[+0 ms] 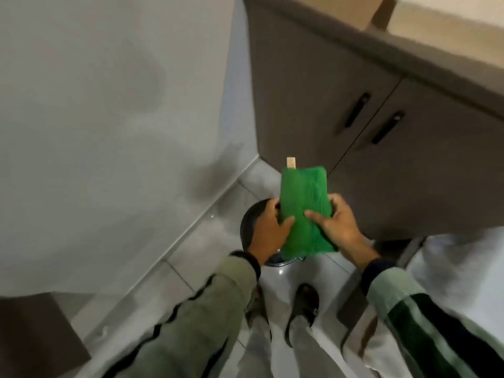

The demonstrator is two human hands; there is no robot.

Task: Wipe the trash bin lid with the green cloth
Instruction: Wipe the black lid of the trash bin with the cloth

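The trash bin lid point(252, 219) sits on the floor directly beneath my hands, my left hand point(268, 230) nearest it, both gripping the folded green cloth point(304, 208), long axis pointing away from me.

Bright green cloth point(304, 211) btwn both hands; dark lid point(252, 219) under left hand point(268, 231); sleeves point(207, 309) pale green w/ black stripes; grey-brown cabinet point(313, 91) beyond.

Pale tiled floor point(207, 249) — round dark-lidded trash bin point(252, 222) in the corner, a shoe point(306, 304)
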